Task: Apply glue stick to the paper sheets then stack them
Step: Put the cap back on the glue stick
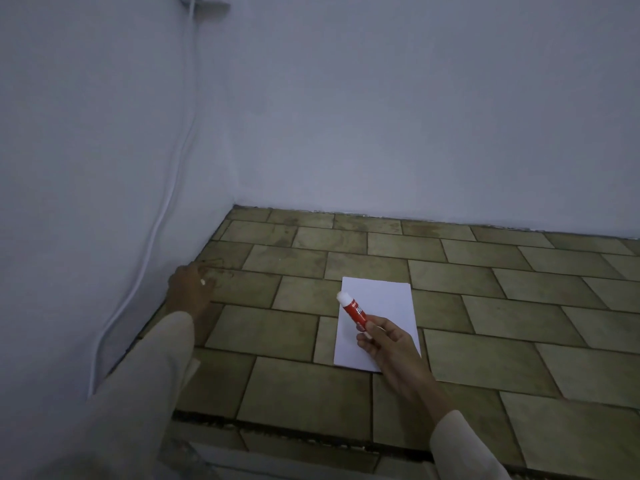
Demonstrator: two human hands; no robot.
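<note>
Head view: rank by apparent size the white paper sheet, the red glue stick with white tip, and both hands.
1. White paper sheet.
2. Right hand and left hand: right looks bigger but sits nearer the camera, so unranked.
3. Red glue stick with white tip.

Glue stick (pixel 354 310) above paper sheet (pixel 381 306)

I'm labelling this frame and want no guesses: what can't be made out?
- Head view: glue stick label too small and blurred; base hidden in the right hand.
- Paper: one sheet or several unclear; near corner covered by that hand.
- Left hand: white speck at its fingers, too dim to identify.
- Cable: top cut off by frame edge.
</note>
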